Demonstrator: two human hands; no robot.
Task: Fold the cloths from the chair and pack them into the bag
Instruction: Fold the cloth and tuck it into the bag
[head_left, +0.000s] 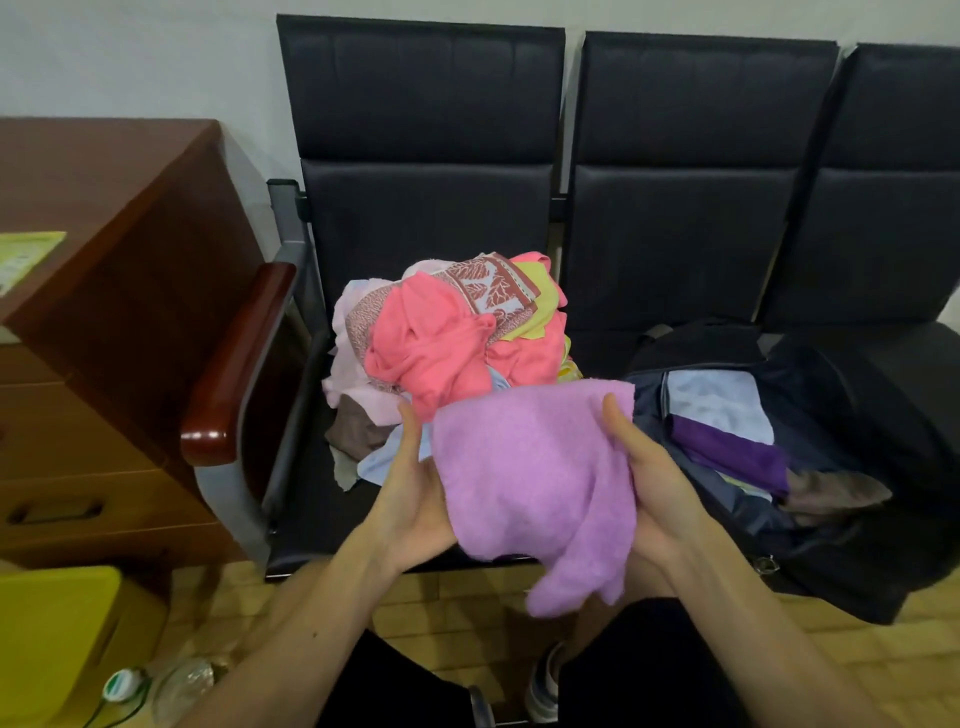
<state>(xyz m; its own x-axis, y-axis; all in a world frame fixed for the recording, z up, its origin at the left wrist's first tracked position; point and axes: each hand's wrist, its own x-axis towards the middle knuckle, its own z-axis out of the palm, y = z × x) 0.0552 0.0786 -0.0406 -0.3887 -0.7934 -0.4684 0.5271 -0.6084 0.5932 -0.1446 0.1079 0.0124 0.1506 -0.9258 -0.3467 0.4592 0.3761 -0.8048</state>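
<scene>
The lilac cloth (535, 467) hangs pinched between left hand (415, 499) and right hand (657, 483).

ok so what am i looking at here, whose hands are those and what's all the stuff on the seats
No machine here: a person wears one wide-angle camera on the head, looking forward and down, so the arms entering from below are their own. The left hand and right hand both grip a lilac cloth in front of a row of dark chairs. On one seat lies a jumbled pile of cloths, pink, patterned and yellow among them. On the next seat sits an open dark bag with a pale blue cloth and a purple cloth inside. A wooden desk stands at the left.
</scene>
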